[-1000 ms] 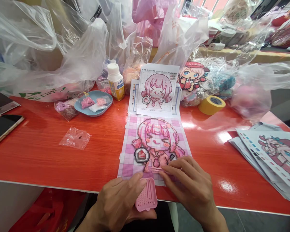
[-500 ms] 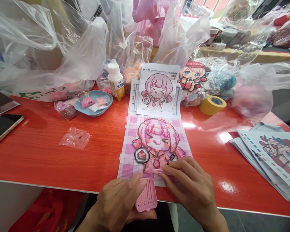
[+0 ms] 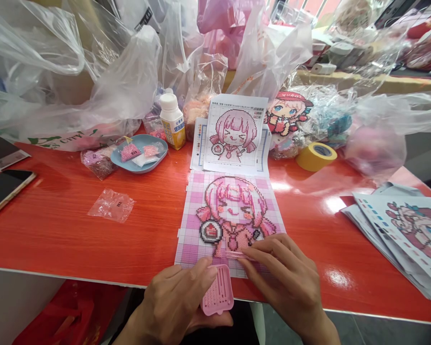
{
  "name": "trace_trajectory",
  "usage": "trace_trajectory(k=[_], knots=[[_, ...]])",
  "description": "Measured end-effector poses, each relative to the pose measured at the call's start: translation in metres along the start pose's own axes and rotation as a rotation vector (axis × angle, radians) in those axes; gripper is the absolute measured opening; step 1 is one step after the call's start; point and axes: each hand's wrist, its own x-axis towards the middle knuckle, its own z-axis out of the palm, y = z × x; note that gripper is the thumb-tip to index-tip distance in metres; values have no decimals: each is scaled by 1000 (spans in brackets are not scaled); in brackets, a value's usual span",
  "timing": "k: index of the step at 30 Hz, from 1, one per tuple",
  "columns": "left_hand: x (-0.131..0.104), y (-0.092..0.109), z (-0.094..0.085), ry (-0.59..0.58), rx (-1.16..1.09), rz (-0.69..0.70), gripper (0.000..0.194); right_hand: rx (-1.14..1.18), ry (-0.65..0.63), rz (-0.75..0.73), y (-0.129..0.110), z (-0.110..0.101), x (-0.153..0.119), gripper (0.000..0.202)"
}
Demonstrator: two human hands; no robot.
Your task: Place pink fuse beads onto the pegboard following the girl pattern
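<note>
My left hand (image 3: 174,294) is closed around a small pink ridged bead tray (image 3: 218,292) at the table's front edge. Pink beads lie in the tray's grooves. My right hand (image 3: 285,278) pinches slim pink tweezers (image 3: 233,254), whose prongs point left over the lower part of the bead picture. That bead picture (image 3: 233,211), a pink-haired cartoon figure with a round cake plate, sits on a purple-and-white checked pegboard (image 3: 188,242). Behind the pegboard leans a printed pattern sheet (image 3: 236,165) of the same figure.
At the left are a blue plate (image 3: 143,167) with bead bags, a small clear bag (image 3: 111,205) and a phone (image 3: 7,191). A white bottle (image 3: 171,120) stands behind. Yellow tape (image 3: 315,156) and printed sheets (image 3: 416,230) lie right. Plastic bags (image 3: 122,72) line the back.
</note>
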Motion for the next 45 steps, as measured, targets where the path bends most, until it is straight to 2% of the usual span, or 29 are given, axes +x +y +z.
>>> trace_trajectory(k=[6,14,24,29,37,45], knots=[[0,0,-1,-21,9,1,70,148,-58,-69,-1,-5,-1,10],[-2,0,0,-11,19,8,68,194,-131,-94,0,-3,-2,12],[2,1,-1,13,28,33,56,183,-169,-99,0,-2,-4,12],[-1,0,1,9,27,27,61,193,-131,-93,-1,-3,-1,10],[-1,0,1,7,19,24,64,58,50,-5,0,-2,3,9],[-2,0,2,9,20,30,60,-18,28,-2,0,2,0,6]])
